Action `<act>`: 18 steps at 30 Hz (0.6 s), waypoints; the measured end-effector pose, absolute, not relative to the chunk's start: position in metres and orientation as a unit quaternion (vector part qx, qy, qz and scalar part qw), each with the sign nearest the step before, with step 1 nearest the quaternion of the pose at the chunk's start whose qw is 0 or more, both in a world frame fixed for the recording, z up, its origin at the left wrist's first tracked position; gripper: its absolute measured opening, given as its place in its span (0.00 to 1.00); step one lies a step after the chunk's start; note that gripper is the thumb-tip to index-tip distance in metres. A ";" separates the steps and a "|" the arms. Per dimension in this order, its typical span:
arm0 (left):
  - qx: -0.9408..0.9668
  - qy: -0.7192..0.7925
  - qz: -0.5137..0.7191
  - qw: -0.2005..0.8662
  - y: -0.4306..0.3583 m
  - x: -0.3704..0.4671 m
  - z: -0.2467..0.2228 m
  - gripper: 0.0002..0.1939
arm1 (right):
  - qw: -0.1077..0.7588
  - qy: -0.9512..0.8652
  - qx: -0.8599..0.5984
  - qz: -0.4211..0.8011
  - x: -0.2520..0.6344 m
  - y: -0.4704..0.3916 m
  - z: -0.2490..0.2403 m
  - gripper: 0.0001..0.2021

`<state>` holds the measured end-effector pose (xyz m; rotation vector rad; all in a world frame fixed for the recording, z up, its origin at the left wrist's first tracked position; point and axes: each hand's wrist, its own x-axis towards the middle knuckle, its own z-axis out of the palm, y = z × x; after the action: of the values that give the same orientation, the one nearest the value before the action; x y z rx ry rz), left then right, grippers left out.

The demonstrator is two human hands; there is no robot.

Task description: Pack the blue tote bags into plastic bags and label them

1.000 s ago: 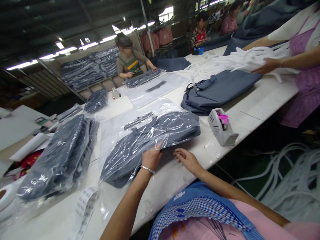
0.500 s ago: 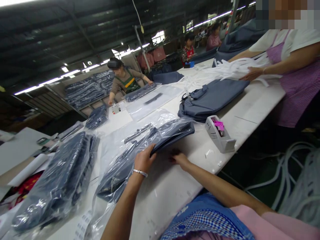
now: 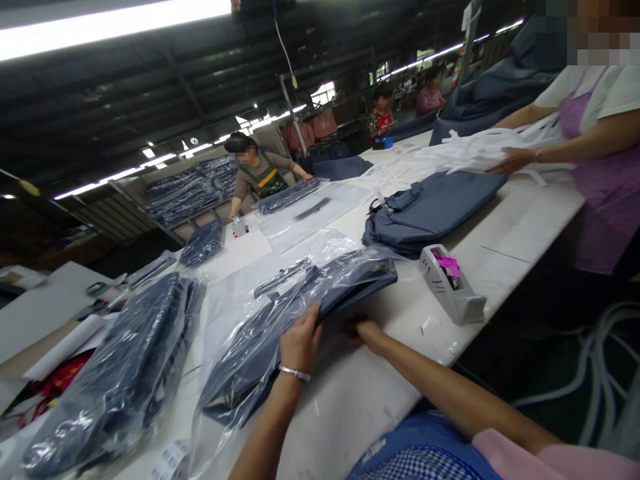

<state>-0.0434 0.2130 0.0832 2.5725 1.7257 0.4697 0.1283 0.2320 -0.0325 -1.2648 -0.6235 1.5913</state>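
A dark blue fabric bag point(image 3: 295, 327), partly inside a clear plastic sleeve point(image 3: 325, 267), lies in front of me with its right end raised off the table. My left hand point(image 3: 301, 340), with a silver bracelet at the wrist, is closed on the bag's near edge. Close to the right, my right hand point(image 3: 369, 333) is low at the table in the shadow by the raised edge; its fingers are dark and partly hidden. Whether it touches the bag I cannot tell.
Plastic-wrapped bags point(image 3: 120, 367) lie at the left. To the right stand a tape dispenser point(image 3: 453, 287) with pink tape and an unwrapped blue bag point(image 3: 440, 207). A co-worker point(image 3: 600, 127) handles white cords point(image 3: 450, 150); another person point(image 3: 263, 167) works across the white table point(image 3: 530, 227).
The view has tilted a little, so everything sits slightly lower and to the right. My left hand keeps its hold on the bag. My right hand's fingers are now more hidden by the edge.
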 end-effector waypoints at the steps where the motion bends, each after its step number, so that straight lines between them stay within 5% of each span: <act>1: 0.829 0.537 0.156 0.005 0.207 -0.042 0.068 0.32 | 0.475 -0.250 -0.520 0.664 0.130 0.219 -0.033 0.05; 5: 0.860 0.495 0.124 -0.001 0.191 -0.035 0.007 0.43 | 0.461 -0.230 -0.523 0.679 0.138 0.179 -0.032 0.04; 18: 0.835 0.537 0.120 -0.025 0.237 -0.026 -0.019 0.31 | 0.404 -0.238 -0.517 0.716 0.174 0.103 -0.048 0.19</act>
<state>-0.0261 0.2368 -0.0186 2.6659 1.7136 0.3839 0.1743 0.1029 -0.0483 -1.3055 -0.6012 1.8072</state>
